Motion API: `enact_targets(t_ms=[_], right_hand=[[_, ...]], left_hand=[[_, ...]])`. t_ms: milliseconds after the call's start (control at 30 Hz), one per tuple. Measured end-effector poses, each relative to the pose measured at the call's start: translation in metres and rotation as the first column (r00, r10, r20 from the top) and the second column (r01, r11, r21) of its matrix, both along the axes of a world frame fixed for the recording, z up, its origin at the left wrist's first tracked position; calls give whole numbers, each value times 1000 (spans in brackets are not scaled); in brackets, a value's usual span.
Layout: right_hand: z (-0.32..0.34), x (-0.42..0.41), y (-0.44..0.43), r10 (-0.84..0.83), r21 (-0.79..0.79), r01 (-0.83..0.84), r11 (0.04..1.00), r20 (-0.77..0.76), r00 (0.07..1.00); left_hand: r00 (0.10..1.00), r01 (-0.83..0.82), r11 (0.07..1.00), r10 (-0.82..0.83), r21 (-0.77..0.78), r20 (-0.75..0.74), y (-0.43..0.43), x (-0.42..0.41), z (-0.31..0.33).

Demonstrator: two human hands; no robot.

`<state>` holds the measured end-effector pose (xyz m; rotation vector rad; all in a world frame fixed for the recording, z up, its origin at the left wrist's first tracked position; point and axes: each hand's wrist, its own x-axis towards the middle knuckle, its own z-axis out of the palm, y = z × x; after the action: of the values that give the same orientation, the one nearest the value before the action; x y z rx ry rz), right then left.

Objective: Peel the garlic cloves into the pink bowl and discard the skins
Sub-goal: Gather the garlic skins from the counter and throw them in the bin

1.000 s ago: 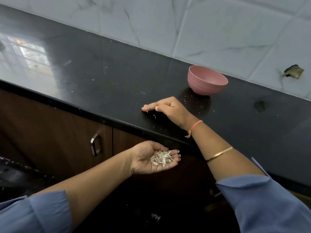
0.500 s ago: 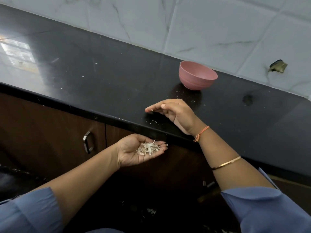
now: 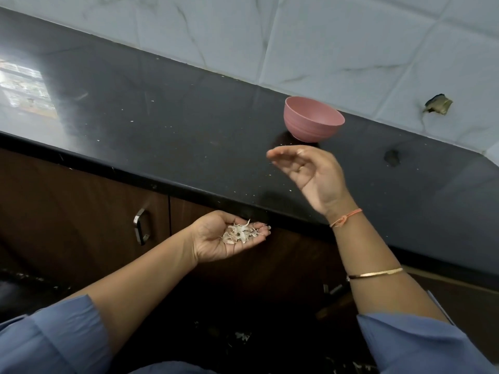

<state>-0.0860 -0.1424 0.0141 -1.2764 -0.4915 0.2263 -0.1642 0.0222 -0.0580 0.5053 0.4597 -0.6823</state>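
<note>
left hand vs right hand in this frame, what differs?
The left hand lies palm up, cupped, carrying garlic skins; the right hand holds nothing. The left hand sits below the counter edge, in front of the cabinet; the right hand is raised over the counter, near the pink bowl. The right wrist wears an orange thread; the left wrist is bare. Both have relaxed fingers and blue sleeves.

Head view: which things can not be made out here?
1. Pink bowl contents: head view, its near wall hides the inside.
2. Right hand fingertips: head view, motion blur; any skin stuck there is unreadable.
3. Pale bits near the bottom edge: head view, too small and dim to name.
</note>
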Motion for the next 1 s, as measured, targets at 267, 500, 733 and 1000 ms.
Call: enact_targets(t_ms=[267, 500, 733, 1000], right_hand=[[-9, 32, -7, -363, -221, 349, 911, -25, 931], [-11, -3, 17, -49, -299, 60, 952, 47, 998], [-13, -40, 24, 288, -325, -261, 909, 38, 957], [-8, 32, 1, -389, -390, 424, 818, 170, 906]], left_hand=[[997, 71, 997, -71, 10, 19, -12, 3, -1], [999, 55, 998, -54, -36, 7, -14, 2, 0], [999, 40, 999, -40, -7, 23, -16, 3, 0], [999, 37, 999, -37, 10, 14, -14, 1, 1]])
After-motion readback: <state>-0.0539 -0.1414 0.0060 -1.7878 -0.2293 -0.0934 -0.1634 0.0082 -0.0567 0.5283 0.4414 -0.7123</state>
